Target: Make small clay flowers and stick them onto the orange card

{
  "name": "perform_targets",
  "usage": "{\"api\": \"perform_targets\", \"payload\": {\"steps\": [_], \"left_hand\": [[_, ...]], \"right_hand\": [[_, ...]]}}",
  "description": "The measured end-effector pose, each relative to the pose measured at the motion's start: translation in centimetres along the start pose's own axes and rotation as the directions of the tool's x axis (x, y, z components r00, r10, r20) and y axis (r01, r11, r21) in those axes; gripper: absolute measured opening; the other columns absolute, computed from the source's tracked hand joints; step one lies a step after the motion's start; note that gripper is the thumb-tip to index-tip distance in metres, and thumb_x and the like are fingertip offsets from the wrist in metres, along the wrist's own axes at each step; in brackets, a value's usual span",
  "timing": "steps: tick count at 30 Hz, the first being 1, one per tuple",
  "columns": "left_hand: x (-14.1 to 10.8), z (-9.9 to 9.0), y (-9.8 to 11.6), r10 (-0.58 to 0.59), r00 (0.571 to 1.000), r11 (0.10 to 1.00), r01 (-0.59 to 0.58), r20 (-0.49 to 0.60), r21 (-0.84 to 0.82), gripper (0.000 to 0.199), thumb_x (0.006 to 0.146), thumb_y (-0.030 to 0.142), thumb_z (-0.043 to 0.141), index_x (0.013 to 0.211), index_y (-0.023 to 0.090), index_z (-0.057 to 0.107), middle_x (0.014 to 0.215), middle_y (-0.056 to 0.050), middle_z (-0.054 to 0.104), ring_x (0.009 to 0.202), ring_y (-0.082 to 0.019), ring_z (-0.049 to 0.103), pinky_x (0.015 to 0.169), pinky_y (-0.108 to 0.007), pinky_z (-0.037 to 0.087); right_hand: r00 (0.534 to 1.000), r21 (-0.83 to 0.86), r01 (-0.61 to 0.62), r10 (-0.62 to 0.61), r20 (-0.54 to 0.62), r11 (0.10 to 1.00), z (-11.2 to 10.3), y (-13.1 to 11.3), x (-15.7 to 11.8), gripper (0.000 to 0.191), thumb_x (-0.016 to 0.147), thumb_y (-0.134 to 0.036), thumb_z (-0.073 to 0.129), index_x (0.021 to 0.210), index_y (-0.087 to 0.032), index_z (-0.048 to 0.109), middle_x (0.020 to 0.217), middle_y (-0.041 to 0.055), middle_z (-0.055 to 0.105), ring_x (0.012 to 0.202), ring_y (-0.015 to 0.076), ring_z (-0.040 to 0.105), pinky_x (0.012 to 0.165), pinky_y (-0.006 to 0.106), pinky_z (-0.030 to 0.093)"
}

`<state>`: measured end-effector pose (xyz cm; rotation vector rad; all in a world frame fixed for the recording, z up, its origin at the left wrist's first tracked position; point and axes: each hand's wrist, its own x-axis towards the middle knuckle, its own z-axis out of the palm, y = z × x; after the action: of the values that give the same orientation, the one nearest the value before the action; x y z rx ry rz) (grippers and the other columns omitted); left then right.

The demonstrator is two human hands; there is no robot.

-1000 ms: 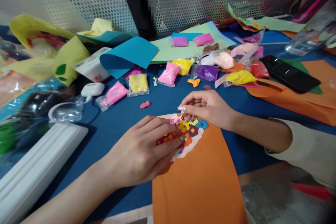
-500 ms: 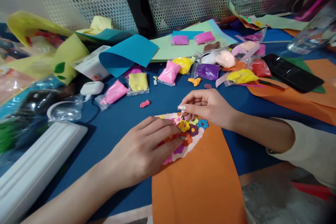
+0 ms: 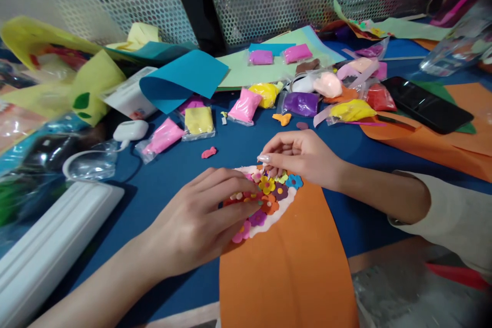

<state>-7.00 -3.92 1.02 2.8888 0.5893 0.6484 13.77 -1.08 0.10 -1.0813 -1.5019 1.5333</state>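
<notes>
An orange paper (image 3: 288, 266) lies on the blue table, with a pale pink layer (image 3: 274, 223) near its top covered by small clay flowers, among them a yellow flower (image 3: 266, 184), an orange flower (image 3: 270, 205) and a blue flower (image 3: 294, 181). My left hand (image 3: 205, 218) rests over the left part of the flowers, its fingers spread and hiding some of them. Just above the flowers, my right hand (image 3: 298, 159) has thumb and index finger pinched together; whatever they hold is too small to name.
Bagged clay sits behind my hands, including a pink bag (image 3: 245, 105) and a purple bag (image 3: 301, 103). A black phone (image 3: 426, 104) lies at the right, another phone (image 3: 200, 10) leans on the mesh. A white case (image 3: 57, 246) is at the left.
My left hand has shifted slightly left and back, uncovering more of the pink and purple flowers. My right hand keeps its pinch. The whole view has shifted a little.
</notes>
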Motion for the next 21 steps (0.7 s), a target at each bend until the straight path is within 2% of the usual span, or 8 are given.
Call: {"api": "perform_targets", "payload": {"steps": [3,8,15,21], "left_hand": [[-0.2,0.0,-0.1,0.010,1.000,1.000,-0.010,0.003,0.013,0.025,0.082,0.003,0.051,0.099,0.018,0.060,0.100,-0.007,0.063,0.095,-0.020,0.056,0.076,-0.033,0.048],[0.0,0.3,0.1,-0.022,0.997,1.000,0.022,-0.068,0.000,0.019,0.082,0.003,0.053,0.093,0.017,0.059,0.095,-0.006,0.063,0.094,-0.019,0.056,0.076,-0.033,0.046],[1.0,1.7,0.3,-0.018,0.991,0.997,0.028,-0.134,0.073,0.011,0.082,0.008,0.057,0.088,0.016,0.061,0.092,-0.007,0.063,0.092,-0.020,0.057,0.073,-0.033,0.045],[1.0,2.0,0.1,-0.010,0.992,0.997,0.021,-0.126,0.079,0.012,0.082,0.008,0.056,0.089,0.017,0.060,0.094,-0.007,0.062,0.092,-0.020,0.057,0.073,-0.033,0.046]], "right_hand": [[1.000,-0.001,0.011,-0.011,0.002,1.000,0.0,0.1,0.0,0.013,0.069,-0.026,0.068,0.072,-0.015,0.060,0.062,0.0001,0.062,0.056,0.0098,0.060,0.054,0.021,0.050],[0.999,0.006,0.040,-0.040,0.000,0.999,0.0,0.1,-0.1,0.011,0.070,-0.023,0.067,0.071,-0.014,0.060,0.062,0.0002,0.062,0.057,0.0090,0.060,0.055,0.020,0.050],[0.997,-0.010,0.072,-0.072,-0.002,0.997,0.2,0.3,0.0,0.009,0.071,-0.023,0.065,0.071,-0.015,0.061,0.065,0.0005,0.063,0.059,0.0093,0.059,0.055,0.020,0.050],[0.997,-0.020,0.070,-0.071,-0.030,0.997,0.3,0.2,0.0,0.009,0.071,-0.022,0.065,0.070,-0.014,0.060,0.064,0.0006,0.063,0.059,0.0106,0.060,0.056,0.022,0.049]]}}
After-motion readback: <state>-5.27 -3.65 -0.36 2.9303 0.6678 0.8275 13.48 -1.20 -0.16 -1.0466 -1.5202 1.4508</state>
